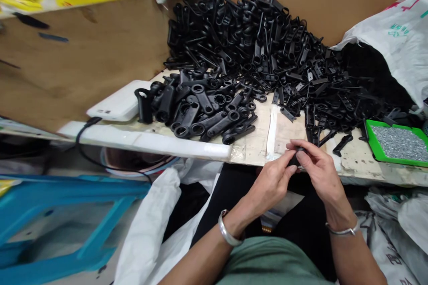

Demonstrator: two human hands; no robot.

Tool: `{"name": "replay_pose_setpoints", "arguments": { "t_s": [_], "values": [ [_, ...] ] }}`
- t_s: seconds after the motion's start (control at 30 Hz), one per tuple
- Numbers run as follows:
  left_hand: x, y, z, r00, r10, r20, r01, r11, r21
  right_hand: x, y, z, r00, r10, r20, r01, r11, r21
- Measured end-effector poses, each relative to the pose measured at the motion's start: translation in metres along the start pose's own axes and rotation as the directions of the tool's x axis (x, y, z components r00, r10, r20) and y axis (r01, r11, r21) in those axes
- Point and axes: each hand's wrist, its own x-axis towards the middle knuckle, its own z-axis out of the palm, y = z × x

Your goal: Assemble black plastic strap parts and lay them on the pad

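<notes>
A small black plastic part [295, 158] is pinched between both my hands at the table's front edge. My left hand [274, 175] closes on it from the left, thumb and fingers together. From the other side my right hand [317, 167] grips the same part; the fingers cover most of it, so its full shape is hidden. Just beyond the hands lie a loose black lever-like part [342, 144] and a heap of small black plastic pieces [321, 93]. Left of these is a group of black arms with ring-shaped ends [203, 111].
A large pile of black parts [230, 31] rises at the back against cardboard. On the right stands a green tray [374, 144] of small silvery pieces. A white power bank [118, 101] with a black cable lies left. A blue stool [67, 267] stands below.
</notes>
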Motion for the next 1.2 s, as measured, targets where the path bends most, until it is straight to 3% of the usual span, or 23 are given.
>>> {"name": "replay_pose_setpoints", "arguments": {
  "t_s": [0.2, 0.33, 0.47, 0.63, 0.87, 0.97, 1.07, 1.13, 1.2],
  "values": [
    [-0.002, -0.007, 0.004, 0.997, -0.019, -0.071, 0.022, 0.999, 0.036, -0.002, 0.007, 0.008, 0.994, 0.061, -0.091, -0.028, 0.946, 0.323],
    [-0.003, -0.007, 0.003, 0.996, -0.068, -0.061, 0.067, 0.998, -0.016, -0.005, 0.008, 0.008, 0.994, 0.099, -0.055, -0.067, 0.905, 0.42],
    [-0.002, -0.002, 0.002, 0.994, -0.107, -0.033, 0.105, 0.993, -0.062, -0.008, 0.017, 0.006, 0.995, 0.083, -0.056, -0.057, 0.93, 0.364],
    [0.0, -0.001, 0.003, 0.99, -0.136, -0.039, 0.137, 0.991, -0.002, -0.008, 0.031, 0.014, 0.972, -0.026, -0.234, 0.083, 0.967, 0.241],
    [-0.002, -0.007, -0.001, 0.978, -0.206, -0.025, 0.2, 0.968, -0.15, -0.018, 0.02, 0.027, 0.95, -0.091, -0.299, 0.074, 0.995, -0.068],
    [-0.005, -0.009, -0.004, 0.975, -0.22, -0.046, 0.217, 0.974, -0.06, -0.017, 0.02, 0.032, 0.963, -0.061, -0.262, 0.045, 0.997, -0.064],
    [-0.008, -0.011, -0.006, 0.983, -0.162, -0.088, 0.17, 0.98, 0.104, -0.012, 0.021, 0.031, 0.989, -0.042, -0.145, 0.035, 0.998, -0.047],
    [-0.011, -0.01, -0.012, 0.99, -0.038, -0.136, 0.073, 0.964, 0.256, -0.009, 0.022, 0.022, 0.991, -0.089, -0.096, 0.082, 0.994, -0.075],
    [-0.013, -0.007, -0.025, 0.959, 0.14, -0.245, -0.017, 0.896, 0.444, -0.009, 0.026, 0.004, 0.971, -0.162, -0.174, 0.134, 0.977, -0.164]
  ]
}}
